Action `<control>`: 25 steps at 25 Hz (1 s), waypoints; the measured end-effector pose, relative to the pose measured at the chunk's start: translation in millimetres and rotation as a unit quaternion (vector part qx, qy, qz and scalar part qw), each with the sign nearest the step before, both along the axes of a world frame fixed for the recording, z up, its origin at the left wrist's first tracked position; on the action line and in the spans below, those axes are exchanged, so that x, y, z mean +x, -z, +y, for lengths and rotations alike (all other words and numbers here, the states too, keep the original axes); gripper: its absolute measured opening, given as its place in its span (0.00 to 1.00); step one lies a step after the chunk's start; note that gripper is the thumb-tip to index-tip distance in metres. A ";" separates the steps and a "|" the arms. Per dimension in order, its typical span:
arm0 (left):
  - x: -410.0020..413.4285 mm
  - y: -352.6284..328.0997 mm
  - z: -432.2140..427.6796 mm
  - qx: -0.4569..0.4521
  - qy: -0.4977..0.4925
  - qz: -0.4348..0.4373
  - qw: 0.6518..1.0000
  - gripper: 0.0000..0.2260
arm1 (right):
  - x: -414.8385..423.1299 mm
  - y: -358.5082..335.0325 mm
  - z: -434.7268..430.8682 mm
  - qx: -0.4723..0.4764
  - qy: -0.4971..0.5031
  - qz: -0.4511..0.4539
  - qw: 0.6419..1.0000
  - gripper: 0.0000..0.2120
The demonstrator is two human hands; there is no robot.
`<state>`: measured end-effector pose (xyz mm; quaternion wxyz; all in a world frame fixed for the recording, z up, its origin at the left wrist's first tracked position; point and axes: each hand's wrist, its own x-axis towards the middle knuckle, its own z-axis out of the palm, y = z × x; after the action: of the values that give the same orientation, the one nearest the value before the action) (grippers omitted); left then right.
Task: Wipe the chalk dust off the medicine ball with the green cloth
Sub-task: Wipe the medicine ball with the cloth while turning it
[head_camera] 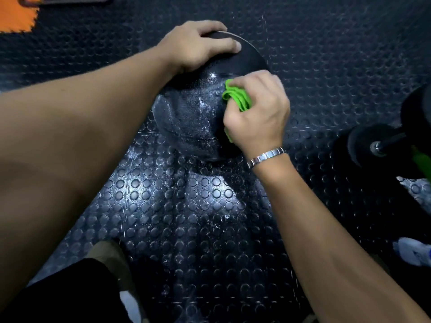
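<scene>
Seen from the head camera, the black medicine ball sits on the dark studded rubber floor, just ahead of the person's knees. Its near face is greyed with pale dust, and more of the dust speckles the floor right below it.

The left hand lies spread over the far top of the ball. The palm is down, the thumb is stretched across the surface and the fingers follow the curve over the far side. It holds nothing, only rests on the ball.

The right hand is closed around a bunched green cloth and presses it against the ball's right side. Folds of cloth show between thumb and fingers, and a bit more peeks out under the heel of the hand. A metal link bracelet circles that wrist.

To the right, well apart from the ball, a black dumbbell rests on the floor. Lower down at the right edge is a pale shoe. An orange mat tile fills the far left corner.
</scene>
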<state>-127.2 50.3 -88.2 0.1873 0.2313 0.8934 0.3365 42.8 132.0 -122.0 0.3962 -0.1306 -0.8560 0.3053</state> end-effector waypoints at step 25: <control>12.3 -3.8 10.4 -0.036 -0.005 0.031 0.999 0.33 | -13.7 -22.2 10.5 0.126 -0.045 -0.076 0.988 0.10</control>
<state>-114.9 60.7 -84.4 0.1658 0.2303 0.9116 0.2975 29.2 142.5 -99.8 0.3290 -0.0635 -0.9204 0.2016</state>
